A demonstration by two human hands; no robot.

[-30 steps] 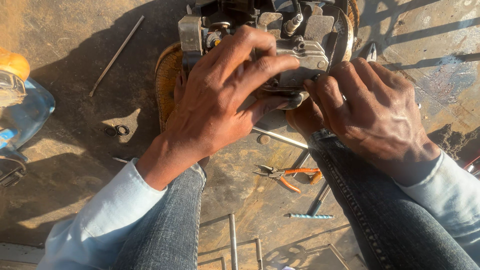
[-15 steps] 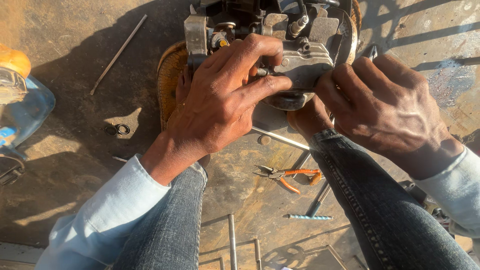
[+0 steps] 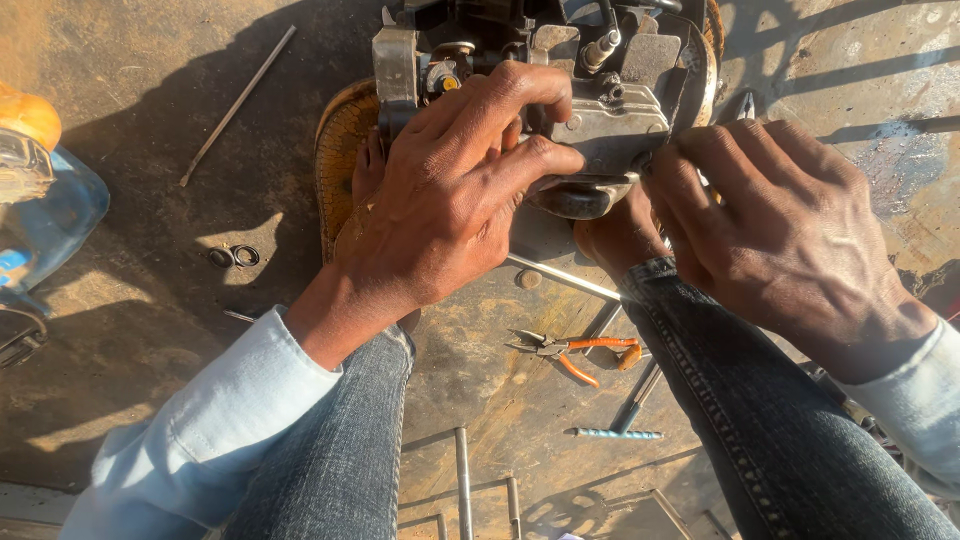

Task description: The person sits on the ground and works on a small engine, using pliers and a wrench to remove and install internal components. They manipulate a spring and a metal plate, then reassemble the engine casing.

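A grey metal engine part with bolts and a spark plug sits on the ground between my knees, at the top middle. My left hand lies over its front, fingers curled around the casing and a dark round piece beneath it. My right hand presses against the part's right side, fingertips pinched at its edge; what they pinch is hidden. Both of my feet rest under the part, the left one on a worn sandal.
Orange-handled pliers lie on the dirty metal floor between my legs, beside a thin rod and a blue-tipped tool. Two small rings and a long rod lie left. A clear plastic bottle stands at the far left.
My left hand has slid a little lower on the casing, and my right hand has shifted its fingertips to the part's right edge. The view has moved slightly closer.
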